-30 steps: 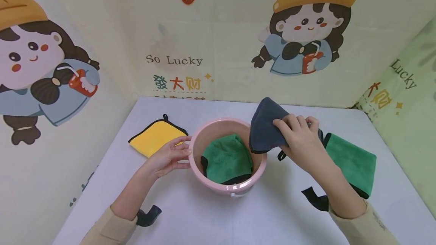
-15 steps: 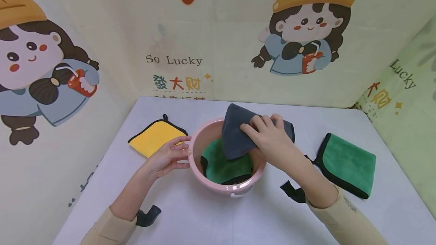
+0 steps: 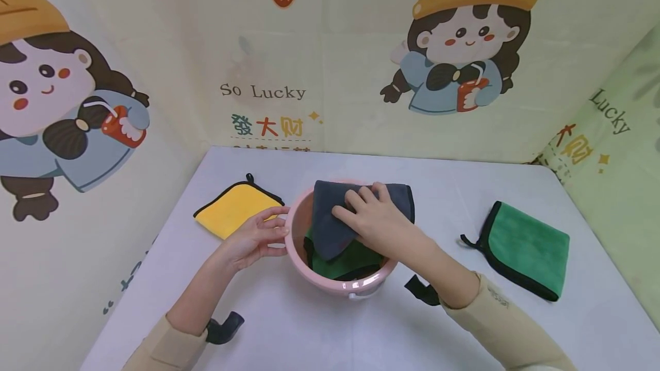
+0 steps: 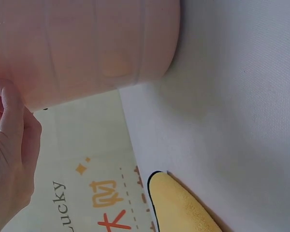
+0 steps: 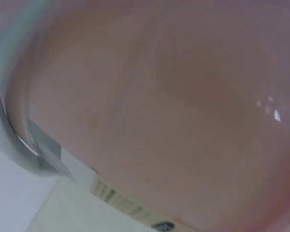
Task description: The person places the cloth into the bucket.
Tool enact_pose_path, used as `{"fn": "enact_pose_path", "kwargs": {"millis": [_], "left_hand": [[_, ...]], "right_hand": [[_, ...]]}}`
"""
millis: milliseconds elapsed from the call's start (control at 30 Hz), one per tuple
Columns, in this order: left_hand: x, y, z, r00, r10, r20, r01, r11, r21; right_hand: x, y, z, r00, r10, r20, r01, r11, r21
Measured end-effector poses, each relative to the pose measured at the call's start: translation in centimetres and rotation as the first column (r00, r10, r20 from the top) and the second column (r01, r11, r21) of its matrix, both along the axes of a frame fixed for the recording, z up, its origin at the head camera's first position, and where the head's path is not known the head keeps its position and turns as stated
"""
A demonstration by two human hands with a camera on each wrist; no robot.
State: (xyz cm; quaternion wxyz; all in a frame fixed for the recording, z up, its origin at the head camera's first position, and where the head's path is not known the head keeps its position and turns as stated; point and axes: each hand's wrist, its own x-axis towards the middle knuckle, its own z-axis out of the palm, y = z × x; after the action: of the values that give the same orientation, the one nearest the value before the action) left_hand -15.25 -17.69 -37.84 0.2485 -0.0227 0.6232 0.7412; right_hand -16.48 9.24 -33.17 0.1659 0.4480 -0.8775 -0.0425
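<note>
My right hand grips a folded dark blue-grey cleaning cloth by its upper face, inside the mouth of the pink bucket. Below it in the bucket lies a green cloth with black trim, partly covered by the grey one. My left hand holds the bucket's left side at the rim; in the left wrist view its bent fingers touch the bucket wall. The right wrist view is blurred and filled by the bucket wall; hand and cloth do not show there.
A folded yellow cloth lies behind the left hand. At the right lies another folded green cloth with a black loop. The white table meets a printed backdrop at its far edge. A white handle hangs at the bucket's front.
The right hand has carried the grey cloth left and down, from above the bucket's right rim into its mouth. The left hand and the bucket have stayed in place.
</note>
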Motion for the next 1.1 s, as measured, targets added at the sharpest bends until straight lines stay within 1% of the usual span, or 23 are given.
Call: {"fn": "enact_pose_path", "kwargs": {"millis": [100,300,433,633,733,900,1100], "left_hand": [[0.0,0.0,0.0,1.0,0.004,0.001,-0.004,1.0,-0.001],[-0.1,0.0,-0.1,1.0,-0.016,-0.02,0.015,1.0,-0.006],[0.0,0.0,-0.1,0.999,-0.024,-0.032,0.024,1.0,-0.008],[-0.1,-0.1,-0.2,0.999,-0.026,-0.029,0.026,1.0,-0.001],[-0.1,-0.1,-0.2,0.999,-0.028,-0.028,0.028,1.0,0.008],[-0.1,0.0,-0.2,0.999,-0.027,-0.025,0.027,1.0,0.015],[-0.1,0.0,-0.2,0.999,-0.029,-0.026,0.029,1.0,0.01]], "right_hand": [[0.0,-0.5,-0.5,1.0,0.011,0.011,-0.012,1.0,0.024],[0.0,-1.4,-1.2,0.999,0.031,0.025,-0.033,0.998,0.056],[-0.1,-1.7,-1.6,0.998,0.042,0.039,-0.045,0.997,0.067],[-0.3,-1.9,-2.5,0.995,0.064,0.071,-0.069,0.996,0.064],[-0.4,-2.0,-2.7,0.994,0.074,0.082,-0.079,0.995,0.066],[-0.5,-2.2,-2.8,0.989,0.067,0.13,-0.078,0.993,0.084],[-0.5,-2.4,-2.9,0.985,0.057,0.163,-0.074,0.992,0.098]]}}
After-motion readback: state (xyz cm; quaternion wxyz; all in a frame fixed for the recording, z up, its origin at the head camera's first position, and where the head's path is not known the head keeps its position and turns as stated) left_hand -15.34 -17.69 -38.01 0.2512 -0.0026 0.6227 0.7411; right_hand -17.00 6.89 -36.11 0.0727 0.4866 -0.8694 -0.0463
